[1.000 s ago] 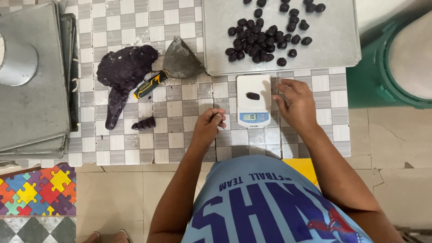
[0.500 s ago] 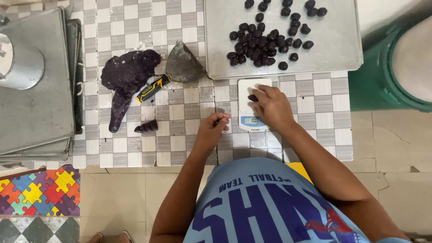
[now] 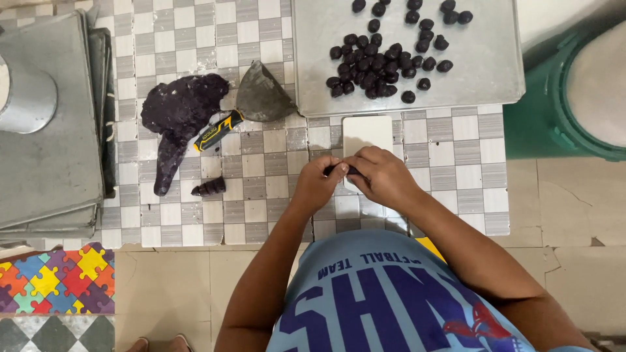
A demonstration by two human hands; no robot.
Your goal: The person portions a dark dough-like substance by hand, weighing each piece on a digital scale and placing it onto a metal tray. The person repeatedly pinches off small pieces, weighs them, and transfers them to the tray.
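Head view shows your left hand (image 3: 317, 184) and right hand (image 3: 385, 176) meeting over the small white scale (image 3: 366, 133), both grips pinching one dark dough piece (image 3: 340, 170) between the fingertips. You seem to be shaping or trimming a weighed portion; the next move likely calls for a steady pinch so nothing drops onto the checkered tabletop (image 3: 261, 195). Beyond the scale, the metal tray (image 3: 495, 78) holds a cluster of dark dough balls (image 3: 381, 62). To your left, the dough mass (image 3: 179, 111) lies beside a utility knife (image 3: 217, 131).

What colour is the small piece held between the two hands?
Dark purple, almost black; the piece shows between the left hand and right hand in the head view.
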